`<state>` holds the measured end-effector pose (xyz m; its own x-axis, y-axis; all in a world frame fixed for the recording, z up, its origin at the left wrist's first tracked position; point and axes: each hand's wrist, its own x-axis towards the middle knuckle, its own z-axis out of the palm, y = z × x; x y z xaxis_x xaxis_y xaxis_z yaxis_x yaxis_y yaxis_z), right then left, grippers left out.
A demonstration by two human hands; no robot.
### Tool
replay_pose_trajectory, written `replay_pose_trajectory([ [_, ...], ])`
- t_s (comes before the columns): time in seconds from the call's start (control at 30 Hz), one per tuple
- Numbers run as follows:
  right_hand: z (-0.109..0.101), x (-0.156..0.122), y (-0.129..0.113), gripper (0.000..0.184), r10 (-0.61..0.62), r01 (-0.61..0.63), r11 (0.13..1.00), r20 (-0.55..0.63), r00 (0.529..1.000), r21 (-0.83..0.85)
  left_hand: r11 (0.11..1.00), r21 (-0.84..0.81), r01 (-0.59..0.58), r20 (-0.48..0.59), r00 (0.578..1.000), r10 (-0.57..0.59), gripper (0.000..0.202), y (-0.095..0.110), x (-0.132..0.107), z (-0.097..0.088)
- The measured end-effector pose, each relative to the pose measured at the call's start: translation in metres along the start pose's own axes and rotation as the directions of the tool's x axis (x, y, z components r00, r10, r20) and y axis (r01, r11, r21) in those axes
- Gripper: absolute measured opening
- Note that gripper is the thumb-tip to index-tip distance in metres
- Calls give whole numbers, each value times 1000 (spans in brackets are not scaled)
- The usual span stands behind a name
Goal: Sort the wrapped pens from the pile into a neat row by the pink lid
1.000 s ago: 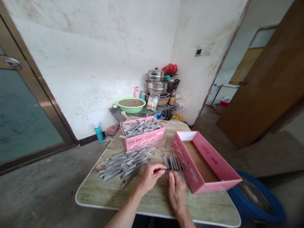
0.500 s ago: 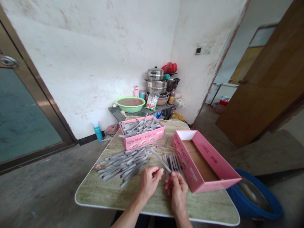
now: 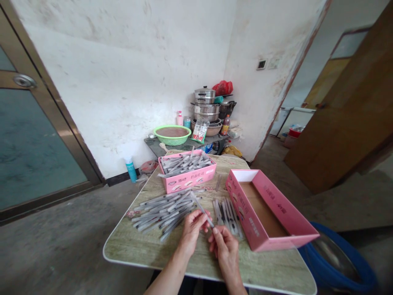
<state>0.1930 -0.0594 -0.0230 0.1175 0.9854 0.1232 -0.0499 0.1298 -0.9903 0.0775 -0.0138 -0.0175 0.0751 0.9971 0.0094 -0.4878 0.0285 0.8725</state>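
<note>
Left hand [image 3: 192,229] and right hand [image 3: 225,250] fingers pinch one pen [image 3: 199,205]; likely light, stiff, slick, so best held mid-barrel.

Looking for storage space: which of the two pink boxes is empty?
The right-hand pink box: its brown floor is bare, while the far pink box is heaped with grey pens.

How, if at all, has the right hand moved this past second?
Yes: right hand drew left, off the row of grey pens beside the empty pink box.
</note>
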Motion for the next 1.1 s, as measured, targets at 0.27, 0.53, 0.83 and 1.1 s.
replay_pose_trajectory([
  [0.27,4,-2,-5,28,-33,32,998,-13,999,-47,1000,2,21,-51,998,-21,31,3,0,2],
  [0.53,5,-2,-4,28,-74,61,982,-70,995,-179,1000,-8,1,-66,998,-2,29,3,1,3],
  [0.83,5,0,2,43,-34,40,986,35,999,-160,1000,2,-10,-48,999,10,31,5,1,2],
  [1.1,6,0,-3,32,-19,17,994,-16,1000,-111,1000,-4,7,-82,997,-8,34,8,1,5],
])
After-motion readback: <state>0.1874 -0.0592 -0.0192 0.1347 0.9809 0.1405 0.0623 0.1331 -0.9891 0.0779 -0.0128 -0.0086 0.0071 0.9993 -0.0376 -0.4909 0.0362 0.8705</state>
